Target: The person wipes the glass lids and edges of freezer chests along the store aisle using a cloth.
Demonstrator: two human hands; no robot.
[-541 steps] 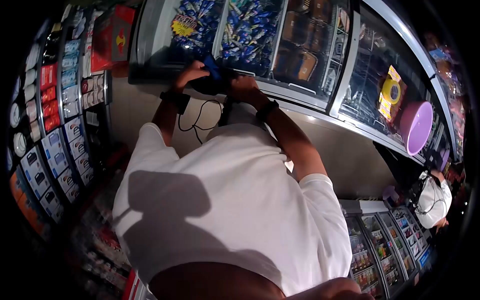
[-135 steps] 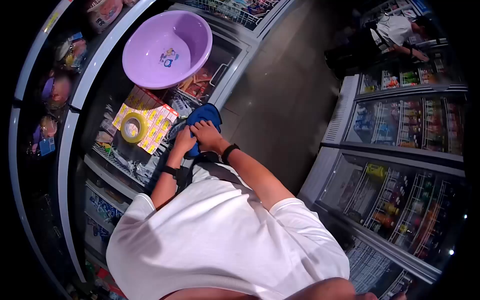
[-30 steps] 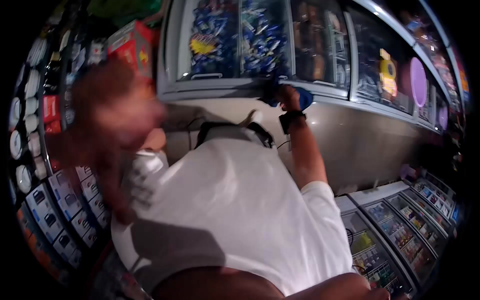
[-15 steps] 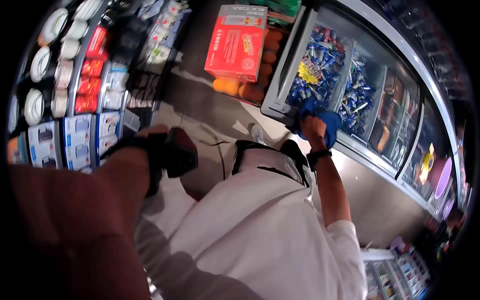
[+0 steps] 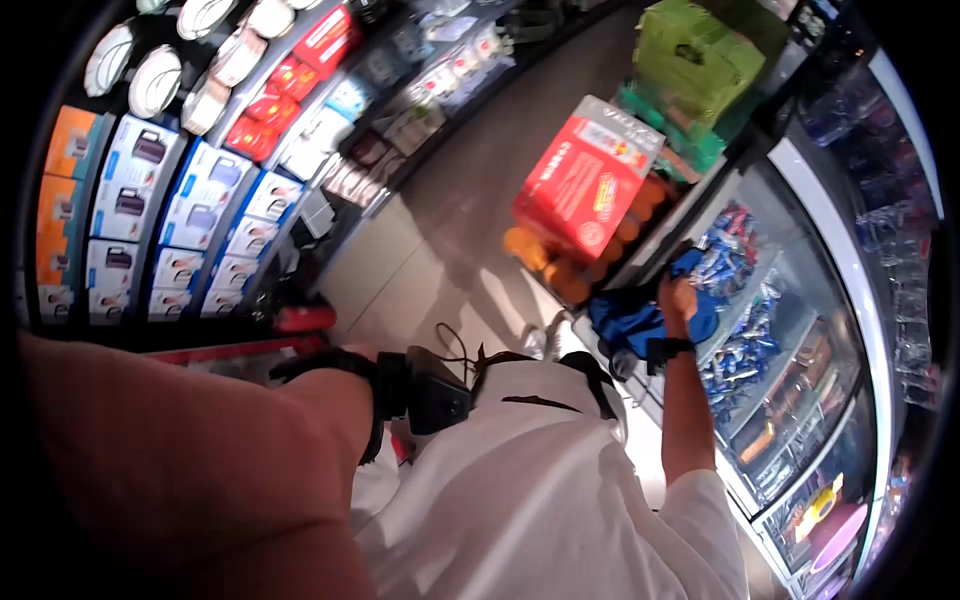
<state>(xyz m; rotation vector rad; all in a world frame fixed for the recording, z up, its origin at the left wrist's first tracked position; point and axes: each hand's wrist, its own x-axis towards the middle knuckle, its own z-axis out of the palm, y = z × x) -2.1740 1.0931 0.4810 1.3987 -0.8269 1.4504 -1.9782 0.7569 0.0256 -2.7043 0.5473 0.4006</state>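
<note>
My right hand (image 5: pixel 679 299) is closed on a blue cloth (image 5: pixel 630 318), whose folds hang to both sides of my fingers. Hand and cloth are at the frame of a glass-topped chest freezer (image 5: pixel 790 290), close to its near corner. Blue-wrapped packs (image 5: pixel 740 350) lie inside the freezer. At the left, my left hand (image 5: pixel 365 351) is mostly hidden behind my forearm and a black wrist device (image 5: pixel 435 390), so its fingers do not show. A red-edged surface (image 5: pixel 230 352) lies near that hand.
A red carton (image 5: pixel 588 178) rests on orange bottles (image 5: pixel 565 280) beside the freezer, with a green crate (image 5: pixel 695 60) behind it. Shelves on the left hold boxed appliances (image 5: pixel 130 190), white plates (image 5: pixel 155 80) and red packs (image 5: pixel 265 120). Tiled floor (image 5: pixel 400 260) runs between.
The view has turned, so shelves and freezer appear shifted and tilted. My right hand still grips the blue cloth, which now spreads wider to its left. My left arm appears farther right and lower.
</note>
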